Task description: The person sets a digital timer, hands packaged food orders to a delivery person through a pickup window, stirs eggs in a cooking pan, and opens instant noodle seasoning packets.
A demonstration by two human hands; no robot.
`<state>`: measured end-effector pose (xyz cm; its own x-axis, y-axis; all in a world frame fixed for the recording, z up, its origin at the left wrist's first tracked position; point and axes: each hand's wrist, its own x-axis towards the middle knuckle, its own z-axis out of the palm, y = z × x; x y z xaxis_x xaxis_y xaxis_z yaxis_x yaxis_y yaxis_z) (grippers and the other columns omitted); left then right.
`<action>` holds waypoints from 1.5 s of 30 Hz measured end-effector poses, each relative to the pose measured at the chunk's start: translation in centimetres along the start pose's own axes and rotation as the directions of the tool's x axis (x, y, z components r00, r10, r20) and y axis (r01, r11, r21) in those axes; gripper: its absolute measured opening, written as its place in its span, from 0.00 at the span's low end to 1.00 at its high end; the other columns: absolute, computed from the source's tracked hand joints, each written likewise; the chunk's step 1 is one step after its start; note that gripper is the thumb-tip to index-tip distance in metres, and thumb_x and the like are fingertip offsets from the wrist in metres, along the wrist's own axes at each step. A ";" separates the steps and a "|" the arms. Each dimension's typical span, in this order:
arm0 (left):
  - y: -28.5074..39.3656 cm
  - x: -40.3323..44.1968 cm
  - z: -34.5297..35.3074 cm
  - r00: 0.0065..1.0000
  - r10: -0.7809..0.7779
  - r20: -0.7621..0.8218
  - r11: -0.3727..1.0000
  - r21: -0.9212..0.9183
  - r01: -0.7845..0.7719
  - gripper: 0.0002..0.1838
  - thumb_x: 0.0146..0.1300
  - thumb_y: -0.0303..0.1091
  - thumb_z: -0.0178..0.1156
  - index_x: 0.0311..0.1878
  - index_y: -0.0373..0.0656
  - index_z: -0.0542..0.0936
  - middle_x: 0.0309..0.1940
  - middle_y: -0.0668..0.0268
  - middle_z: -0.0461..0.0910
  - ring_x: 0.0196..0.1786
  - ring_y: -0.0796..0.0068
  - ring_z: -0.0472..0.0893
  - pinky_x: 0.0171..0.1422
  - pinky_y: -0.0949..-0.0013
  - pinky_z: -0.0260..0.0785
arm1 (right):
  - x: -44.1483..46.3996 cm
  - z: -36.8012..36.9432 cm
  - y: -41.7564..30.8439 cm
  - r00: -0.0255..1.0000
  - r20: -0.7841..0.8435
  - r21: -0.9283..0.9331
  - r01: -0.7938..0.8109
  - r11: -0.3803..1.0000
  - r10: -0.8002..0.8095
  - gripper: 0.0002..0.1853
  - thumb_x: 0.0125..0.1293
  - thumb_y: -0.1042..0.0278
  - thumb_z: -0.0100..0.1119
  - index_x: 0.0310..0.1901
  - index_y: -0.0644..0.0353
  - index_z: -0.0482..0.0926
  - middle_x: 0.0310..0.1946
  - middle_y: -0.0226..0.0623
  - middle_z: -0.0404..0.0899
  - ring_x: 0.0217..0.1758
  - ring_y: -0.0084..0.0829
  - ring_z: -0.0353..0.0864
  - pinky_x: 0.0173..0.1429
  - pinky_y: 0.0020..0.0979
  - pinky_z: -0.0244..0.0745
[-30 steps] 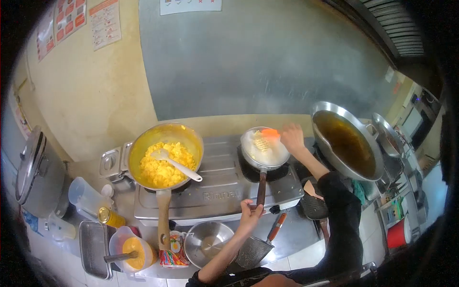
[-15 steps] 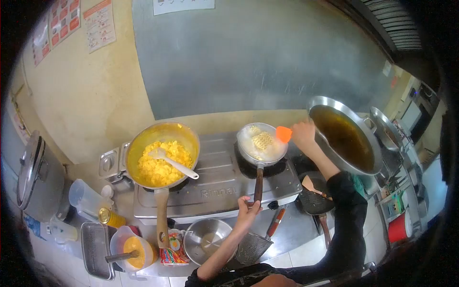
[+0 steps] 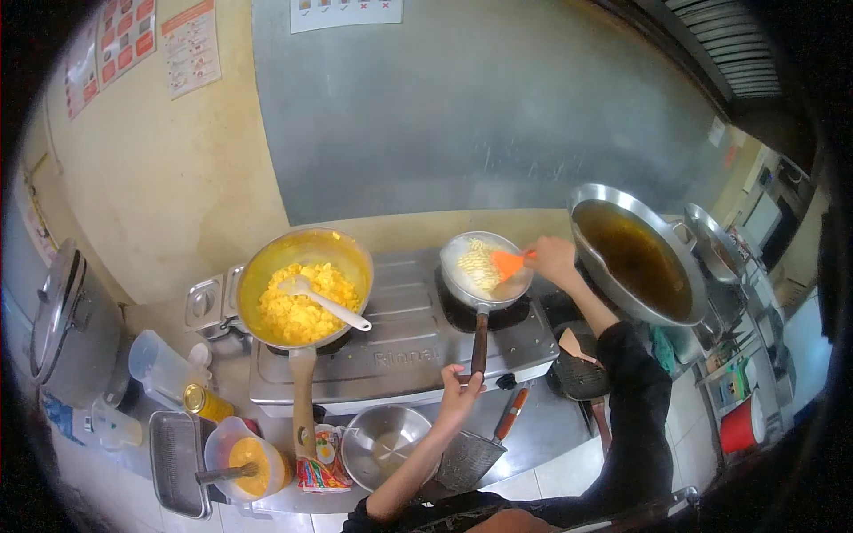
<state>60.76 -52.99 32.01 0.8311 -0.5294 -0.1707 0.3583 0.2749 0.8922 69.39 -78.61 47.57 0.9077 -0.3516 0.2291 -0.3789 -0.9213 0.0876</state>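
Note:
My left hand (image 3: 462, 391) is closed round the end of the dark handle of a small pan (image 3: 455, 283) on the right burner. Inside that pan, pale noodles (image 3: 479, 266) lie in whitish liquid. Above its right rim, my right hand (image 3: 553, 258) grips an orange spatula (image 3: 508, 264), whose blade touches the noodles. On the left burner stands a larger pan (image 3: 355, 253) of yellow scrambled egg (image 3: 298, 319), with a white spatula (image 3: 329, 306) resting in it.
A big wok (image 3: 693, 282) of brown oil stands right of the stove (image 3: 391, 355). Along the front are a steel bowl (image 3: 360, 444), a strainer (image 3: 469, 460), a food packet (image 3: 323, 471) and a jug of orange liquid (image 3: 216, 444). A large pot (image 3: 84, 346) stands far left.
The orange spatula has moved from above the pan's right edge down and left into the noodles, with my right hand following. My left hand keeps its hold on the handle.

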 end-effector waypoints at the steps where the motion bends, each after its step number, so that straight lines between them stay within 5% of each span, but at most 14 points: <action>1: 0.0 0.0 0.0 1.000 0.001 0.000 1.000 0.002 -0.001 0.20 0.62 0.37 0.54 0.48 0.47 0.54 0.35 0.61 0.71 0.37 0.72 0.77 0.40 0.72 0.67 | -0.2 -0.2 -0.7 0.999 -0.049 -0.030 0.020 0.999 -0.022 0.08 0.45 0.57 0.58 0.29 0.37 0.83 0.26 0.36 0.80 0.31 0.34 0.80 0.35 0.33 0.74; 8: 0.3 0.0 -0.1 0.999 -0.037 0.011 0.999 0.028 0.036 0.20 0.62 0.36 0.53 0.49 0.48 0.53 0.38 0.60 0.69 0.38 0.72 0.76 0.40 0.73 0.68 | -2.4 -1.9 -6.7 0.968 -0.144 -0.151 0.182 0.972 -0.204 0.05 0.44 0.63 0.57 0.24 0.45 0.82 0.24 0.36 0.78 0.31 0.34 0.79 0.32 0.34 0.71; 10: -0.4 0.3 -0.2 1.000 -0.003 0.014 1.000 0.007 0.003 0.21 0.62 0.35 0.53 0.50 0.48 0.53 0.38 0.60 0.69 0.38 0.72 0.76 0.40 0.73 0.68 | -3.1 -1.2 -7.4 0.841 -0.287 -0.294 0.378 0.878 -0.458 0.05 0.45 0.66 0.55 0.25 0.50 0.81 0.27 0.35 0.77 0.36 0.32 0.77 0.35 0.35 0.69; 14: -0.4 0.4 -0.3 1.000 -0.004 0.007 1.000 0.014 0.004 0.21 0.62 0.35 0.54 0.50 0.48 0.53 0.38 0.60 0.69 0.38 0.71 0.76 0.41 0.72 0.68 | -5.1 -2.5 -8.1 0.834 -0.258 -0.369 0.382 0.847 -0.488 0.06 0.46 0.67 0.54 0.26 0.52 0.80 0.29 0.33 0.76 0.39 0.31 0.73 0.38 0.34 0.66; 16: -0.5 0.5 -0.3 1.000 -0.013 0.005 0.999 0.031 0.013 0.22 0.61 0.35 0.54 0.51 0.48 0.53 0.38 0.60 0.68 0.38 0.71 0.76 0.41 0.72 0.69 | -5.7 -3.5 -8.0 0.805 -0.408 -0.284 0.337 0.898 -0.431 0.06 0.45 0.67 0.54 0.26 0.52 0.80 0.26 0.31 0.74 0.36 0.32 0.72 0.36 0.34 0.64; 23: 0.5 0.0 0.0 1.000 -0.013 -0.010 0.999 0.040 0.014 0.22 0.61 0.35 0.55 0.50 0.47 0.53 0.38 0.60 0.69 0.38 0.71 0.76 0.40 0.72 0.69 | -6.3 -1.6 -7.6 0.797 -0.400 -0.314 0.346 0.884 -0.453 0.05 0.44 0.67 0.54 0.24 0.52 0.79 0.25 0.30 0.73 0.35 0.31 0.71 0.34 0.33 0.64; 25: 0.4 -0.1 0.1 1.000 -0.002 -0.019 0.999 0.035 0.003 0.22 0.61 0.35 0.54 0.50 0.47 0.52 0.39 0.59 0.69 0.38 0.71 0.76 0.40 0.71 0.69 | -6.3 -2.9 -7.8 0.758 -0.518 -0.216 0.331 0.919 -0.395 0.06 0.44 0.67 0.53 0.24 0.52 0.79 0.24 0.31 0.73 0.33 0.31 0.72 0.32 0.32 0.65; 35: 0.3 -0.4 0.1 0.998 0.001 -0.055 0.997 0.075 0.003 0.22 0.61 0.35 0.55 0.49 0.45 0.52 0.38 0.57 0.69 0.38 0.71 0.76 0.39 0.72 0.68 | -3.6 1.8 -6.9 0.827 -0.401 -0.221 0.331 0.917 -0.395 0.05 0.42 0.66 0.54 0.19 0.52 0.80 0.23 0.33 0.73 0.27 0.33 0.73 0.28 0.34 0.67; 40: -0.9 0.3 0.1 0.996 0.086 -0.038 0.994 0.072 -0.083 0.21 0.61 0.34 0.54 0.49 0.45 0.52 0.36 0.59 0.70 0.36 0.72 0.76 0.39 0.72 0.68 | -3.2 -2.7 -5.4 0.722 -0.606 -0.239 0.235 0.942 -0.334 0.08 0.39 0.69 0.55 0.24 0.51 0.81 0.21 0.35 0.71 0.27 0.35 0.73 0.29 0.34 0.69; 45: -0.4 0.4 1.1 0.992 0.114 -0.046 0.991 0.082 -0.110 0.20 0.61 0.33 0.53 0.49 0.45 0.52 0.35 0.60 0.70 0.35 0.73 0.75 0.39 0.72 0.68 | -3.4 0.3 -2.7 0.779 -0.418 -0.338 0.344 0.876 -0.467 0.09 0.44 0.70 0.53 0.29 0.52 0.80 0.25 0.34 0.72 0.32 0.34 0.72 0.33 0.34 0.68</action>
<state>60.42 -54.21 32.06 0.8851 -0.4573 -0.0864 0.2284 0.2651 0.9368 67.34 -74.97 46.24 0.8090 0.2258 0.5427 -0.0808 -0.8718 0.4832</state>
